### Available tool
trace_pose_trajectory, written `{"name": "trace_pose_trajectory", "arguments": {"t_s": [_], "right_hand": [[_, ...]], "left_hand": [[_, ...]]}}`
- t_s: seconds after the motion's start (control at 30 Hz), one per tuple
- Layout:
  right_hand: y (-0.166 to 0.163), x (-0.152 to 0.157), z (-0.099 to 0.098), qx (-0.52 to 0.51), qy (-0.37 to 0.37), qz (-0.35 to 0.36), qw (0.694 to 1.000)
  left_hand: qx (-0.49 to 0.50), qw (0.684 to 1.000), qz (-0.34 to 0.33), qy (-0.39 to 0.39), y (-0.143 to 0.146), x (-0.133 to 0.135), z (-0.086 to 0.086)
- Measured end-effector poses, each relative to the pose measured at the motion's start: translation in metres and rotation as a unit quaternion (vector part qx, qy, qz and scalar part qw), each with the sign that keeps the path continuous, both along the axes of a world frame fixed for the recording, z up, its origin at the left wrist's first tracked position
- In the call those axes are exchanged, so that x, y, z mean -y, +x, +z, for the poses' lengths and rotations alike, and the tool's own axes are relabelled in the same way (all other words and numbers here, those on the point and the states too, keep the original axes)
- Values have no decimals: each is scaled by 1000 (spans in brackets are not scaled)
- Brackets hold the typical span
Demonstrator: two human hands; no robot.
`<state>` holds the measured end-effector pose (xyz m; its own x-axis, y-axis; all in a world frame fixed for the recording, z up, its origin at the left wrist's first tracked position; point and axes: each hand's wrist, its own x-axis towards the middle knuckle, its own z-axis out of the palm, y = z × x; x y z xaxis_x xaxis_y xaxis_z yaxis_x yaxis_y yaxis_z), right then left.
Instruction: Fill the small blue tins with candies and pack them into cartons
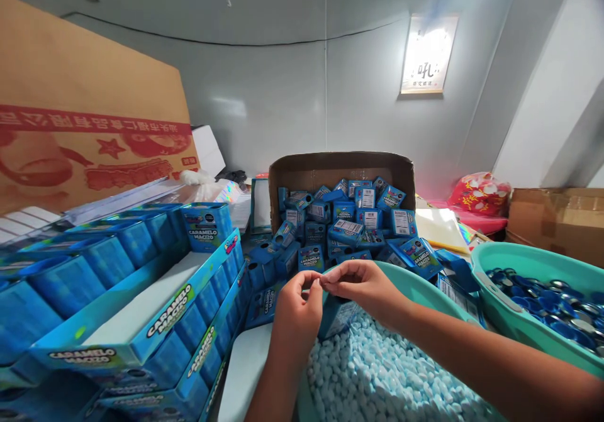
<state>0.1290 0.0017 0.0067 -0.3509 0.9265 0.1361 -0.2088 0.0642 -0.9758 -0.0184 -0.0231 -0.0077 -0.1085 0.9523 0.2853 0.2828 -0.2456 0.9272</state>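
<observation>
I look down at my two hands, and both are just above the big tub full of pale blue candies. My left hand and my right hand meet fingertip to fingertip over the near-left part of the tub. Both are pinched shut on the top edge of a little box. The little box hangs straight down under my fingers, so its long side goes up and down, and its bottom is just over the candies. It sits between my hands, a bit more under the right one, and both hands are about as close to it. Much of it is hidden by my fingers, so I cannot tell if its top is open. Behind the tub is a brown carton heaped with more blue boxes. To the right of the tub is a second tub with shiny round lids. To the left of the tub are stacked blue trays.
</observation>
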Motion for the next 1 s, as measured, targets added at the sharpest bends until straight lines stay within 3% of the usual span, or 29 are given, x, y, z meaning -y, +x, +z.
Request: {"name": "trace_pose_trajectory", "arguments": {"t_s": [0.23, 0.43, 0.6, 0.73, 0.9, 1.0], "right_hand": [[-3, 1, 2, 6, 12, 0, 1000], [0, 2, 4, 18, 8, 12, 1000], [1, 1, 2, 55, 81, -13, 995], [2, 2, 2, 170, 174, -73, 967], [10, 9, 16, 279, 317, -62, 905], [12, 11, 21, 281, 348, -49, 893]], "left_hand": [[38, 998, -45, -31, -2, -13, -14], [112, 988, -79, -70, -3, -13, -10], [-28, 999, -20, 2, -1, -4, -4], [-137, 987, -10, 84, -2, 2, -3], [-241, 952, 4, 190, -5, 6, -5], [-312, 909, 39, 275, -6, 7, -7]]}}
